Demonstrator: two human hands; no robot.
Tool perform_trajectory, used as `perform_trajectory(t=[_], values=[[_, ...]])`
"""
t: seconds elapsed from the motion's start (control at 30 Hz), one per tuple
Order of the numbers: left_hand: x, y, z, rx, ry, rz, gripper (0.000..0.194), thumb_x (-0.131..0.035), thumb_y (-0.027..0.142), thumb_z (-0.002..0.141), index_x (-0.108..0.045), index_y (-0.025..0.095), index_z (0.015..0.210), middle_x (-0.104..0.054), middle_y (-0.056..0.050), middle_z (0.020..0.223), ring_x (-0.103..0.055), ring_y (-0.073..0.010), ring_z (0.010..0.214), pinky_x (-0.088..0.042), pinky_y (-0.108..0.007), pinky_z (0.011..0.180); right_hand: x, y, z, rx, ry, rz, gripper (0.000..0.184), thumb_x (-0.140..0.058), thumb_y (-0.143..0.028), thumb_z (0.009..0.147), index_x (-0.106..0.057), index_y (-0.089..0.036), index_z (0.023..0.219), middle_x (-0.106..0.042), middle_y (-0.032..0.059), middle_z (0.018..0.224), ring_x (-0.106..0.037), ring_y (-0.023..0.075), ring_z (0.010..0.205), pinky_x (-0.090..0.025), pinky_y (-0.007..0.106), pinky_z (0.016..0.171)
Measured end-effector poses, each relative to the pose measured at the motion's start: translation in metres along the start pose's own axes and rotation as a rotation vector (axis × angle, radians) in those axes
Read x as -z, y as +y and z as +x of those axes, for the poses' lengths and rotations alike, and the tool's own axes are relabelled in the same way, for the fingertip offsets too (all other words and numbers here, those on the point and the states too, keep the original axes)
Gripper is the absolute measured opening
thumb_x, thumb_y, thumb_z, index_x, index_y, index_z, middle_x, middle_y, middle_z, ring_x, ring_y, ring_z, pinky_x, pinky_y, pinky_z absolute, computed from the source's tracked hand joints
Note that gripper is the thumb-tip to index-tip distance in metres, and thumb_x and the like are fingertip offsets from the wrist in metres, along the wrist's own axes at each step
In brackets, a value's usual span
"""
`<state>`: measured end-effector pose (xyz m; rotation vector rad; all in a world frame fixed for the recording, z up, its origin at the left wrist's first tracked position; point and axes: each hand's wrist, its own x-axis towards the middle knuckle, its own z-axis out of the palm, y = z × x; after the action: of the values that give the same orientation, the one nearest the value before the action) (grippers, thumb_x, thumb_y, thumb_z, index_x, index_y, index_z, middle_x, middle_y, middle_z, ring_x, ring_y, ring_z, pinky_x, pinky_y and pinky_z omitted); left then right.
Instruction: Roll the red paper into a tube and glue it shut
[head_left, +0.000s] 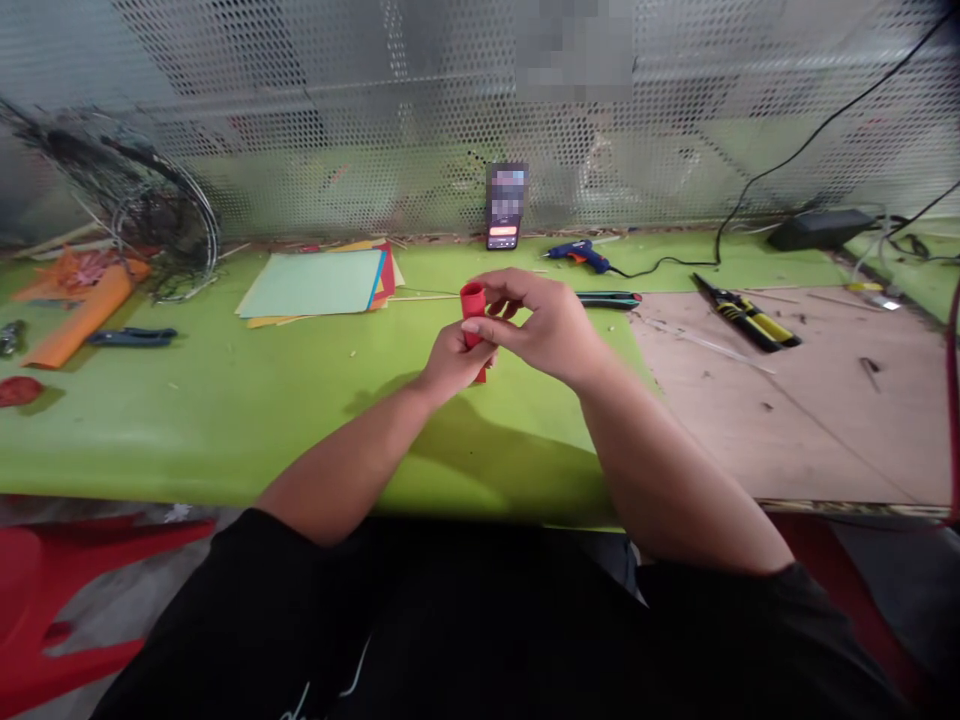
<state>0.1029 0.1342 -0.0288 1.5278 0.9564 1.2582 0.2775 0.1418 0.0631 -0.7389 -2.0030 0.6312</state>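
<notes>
A red tube (472, 298), rolled from what looks like paper, stands nearly upright over the green table, its round open end on top. My left hand (448, 364) is wrapped around its lower part, and the tube's bottom end pokes out below the fingers. With its thumb pressed on the tube's near side and its fingers curled behind, my right hand (546, 322) also grips it higher up. The far side of the tube is hidden by the fingers. A box cutter (611, 300) lies just beyond my right wrist.
Coloured paper sheets (311, 283) lie back left, near an orange roll (86, 318) and dark-handled pliers (133, 337). A phone (506, 205) leans against the perforated metal panel. Rightward are a blue glue gun (579, 254) with its cord, and yellow-black pliers (750, 315) on a wooden board.
</notes>
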Motion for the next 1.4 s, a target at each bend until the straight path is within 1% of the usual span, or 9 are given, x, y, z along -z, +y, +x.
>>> perform_trajectory(t=[0.13, 0.23, 0.3, 0.5, 0.63, 0.8, 1.0, 1.27, 1.4], values=[[0.0, -0.002, 0.001, 0.018, 0.013, -0.007, 0.041, -0.082, 0.053, 0.101, -0.067, 0.021, 0.081, -0.066, 0.003, 0.064, -0.063, -0.012, 0.059, -0.052, -0.028, 0.061, 0.019, -0.014, -0.004, 0.117, 0.025, -0.124, 0.08, -0.081, -0.043, 0.101, -0.049, -0.031, 0.174, -0.073, 0.0139, 0.153, -0.073, 0.0342, 0.124, -0.064, 0.054, 0.106], [-0.006, -0.004, 0.005, 0.052, 0.009, -0.028, 0.043, -0.085, 0.061, 0.097, -0.071, 0.021, 0.09, -0.066, 0.004, 0.064, -0.061, -0.0115, 0.055, -0.049, -0.028, 0.056, 0.026, -0.02, -0.007, 0.198, -0.026, -0.264, 0.085, -0.079, -0.039, 0.102, -0.042, -0.036, 0.179, -0.055, 0.0113, 0.175, -0.058, 0.0428, 0.152, -0.051, 0.066, 0.126], [-0.01, -0.004, 0.007, 0.066, 0.023, -0.059, 0.046, -0.087, 0.065, 0.094, -0.071, 0.022, 0.097, -0.068, 0.004, 0.069, -0.059, -0.0104, 0.053, -0.047, -0.027, 0.052, 0.027, -0.021, -0.008, 0.223, -0.1, -0.338, 0.079, -0.078, -0.035, 0.101, -0.05, -0.035, 0.174, -0.059, 0.011, 0.172, -0.054, 0.0452, 0.157, -0.045, 0.071, 0.131], [-0.007, 0.002, 0.002, 0.087, -0.023, -0.103, 0.051, -0.085, 0.066, 0.094, -0.061, 0.024, 0.08, -0.057, 0.007, 0.056, -0.052, -0.0087, 0.046, -0.045, -0.026, 0.049, 0.027, -0.022, -0.01, 0.169, -0.065, -0.262, 0.079, -0.073, -0.025, 0.101, -0.048, -0.034, 0.176, -0.061, 0.0089, 0.17, -0.061, 0.0389, 0.152, -0.052, 0.062, 0.128], [0.001, 0.012, -0.006, 0.113, -0.091, -0.101, 0.056, -0.082, 0.067, 0.097, -0.06, 0.023, 0.07, -0.058, 0.005, 0.054, -0.054, -0.0093, 0.044, -0.047, -0.026, 0.047, 0.029, -0.02, -0.01, 0.208, -0.092, -0.185, 0.061, -0.073, -0.029, 0.103, -0.063, -0.03, 0.163, -0.072, 0.0105, 0.156, -0.068, 0.0366, 0.144, -0.055, 0.059, 0.125], [0.002, 0.02, -0.004, 0.07, -0.095, -0.09, 0.059, -0.081, 0.074, 0.094, -0.065, 0.021, 0.075, -0.065, 0.002, 0.061, -0.061, -0.0109, 0.051, -0.051, -0.026, 0.051, 0.026, -0.017, -0.01, 0.145, -0.054, -0.062, 0.083, -0.078, -0.026, 0.098, -0.049, -0.033, 0.175, -0.066, 0.0088, 0.166, -0.069, 0.0353, 0.143, -0.059, 0.056, 0.121], [0.006, 0.024, -0.008, 0.124, -0.192, -0.015, 0.052, -0.086, 0.062, 0.094, -0.061, 0.023, 0.072, -0.058, 0.004, 0.055, -0.056, -0.0105, 0.047, -0.046, -0.025, 0.047, 0.013, -0.015, -0.012, 0.11, -0.05, 0.084, 0.05, -0.077, -0.028, 0.102, -0.074, -0.026, 0.152, -0.083, 0.0076, 0.133, -0.079, 0.0265, 0.121, -0.064, 0.046, 0.113], [0.009, 0.041, -0.021, 0.317, -0.397, -0.382, 0.058, -0.091, 0.067, 0.089, -0.053, 0.024, 0.077, -0.046, 0.007, 0.064, -0.04, -0.0064, 0.048, -0.041, -0.022, 0.043, 0.004, -0.015, -0.008, -0.262, -0.076, 0.504, 0.053, -0.09, -0.063, 0.093, -0.082, -0.023, 0.126, -0.085, 0.0058, 0.101, -0.08, 0.0221, 0.089, -0.069, 0.035, 0.075], [0.012, 0.048, -0.022, 0.42, -0.497, -0.498, 0.06, -0.092, 0.064, 0.088, -0.049, 0.024, 0.077, -0.042, 0.008, 0.063, -0.034, -0.006, 0.048, -0.036, -0.019, 0.04, 0.004, -0.011, -0.005, -0.306, -0.095, 0.613, 0.046, -0.097, -0.06, 0.087, -0.084, -0.023, 0.112, -0.087, 0.0059, 0.105, -0.08, 0.021, 0.092, -0.069, 0.034, 0.082]])
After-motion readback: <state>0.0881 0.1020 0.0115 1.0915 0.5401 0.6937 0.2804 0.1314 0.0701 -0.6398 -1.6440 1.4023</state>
